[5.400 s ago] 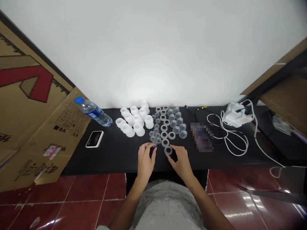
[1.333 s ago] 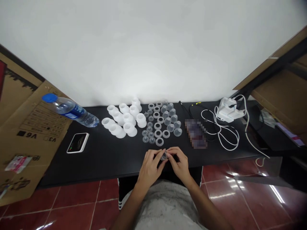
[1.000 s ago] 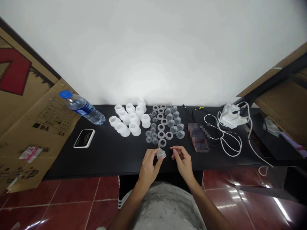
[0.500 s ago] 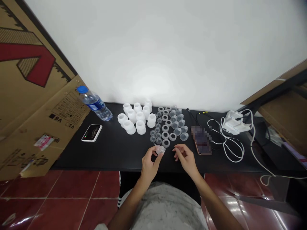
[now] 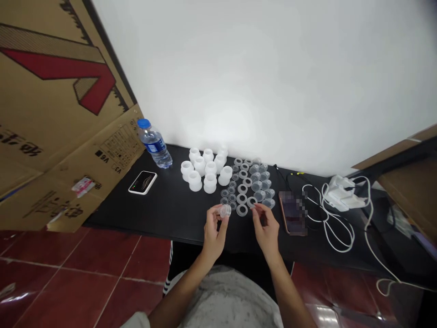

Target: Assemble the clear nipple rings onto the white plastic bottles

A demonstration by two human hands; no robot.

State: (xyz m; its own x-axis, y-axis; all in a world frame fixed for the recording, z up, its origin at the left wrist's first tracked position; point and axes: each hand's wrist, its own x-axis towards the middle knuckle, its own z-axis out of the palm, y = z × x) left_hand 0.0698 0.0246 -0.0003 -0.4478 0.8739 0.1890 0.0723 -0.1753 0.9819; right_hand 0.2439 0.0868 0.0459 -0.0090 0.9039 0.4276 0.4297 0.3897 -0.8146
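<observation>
While white open-mouthed cups (image 5: 210,183) stand toward the back edge of the surface (image 5: 164,207), insides unclear, the left hand (image 5: 213,234) pinches a clear piece (image 5: 226,210) between its fingers nearer the front edge; the right hand (image 5: 266,231) bends to a translucent ring (image 5: 248,202), grip unclear.

The cardboard box (image 5: 58,118) is showing "V6" next to a filled black square, with "V3" sitting close by. Chunky black characters are running across it too, but I'm not making those out. The pink-and-white sticker (image 5: 83,187) on it and the water bottle's (image 5: 161,159) blue label (image 5: 154,146) are coming out too small to read.
</observation>
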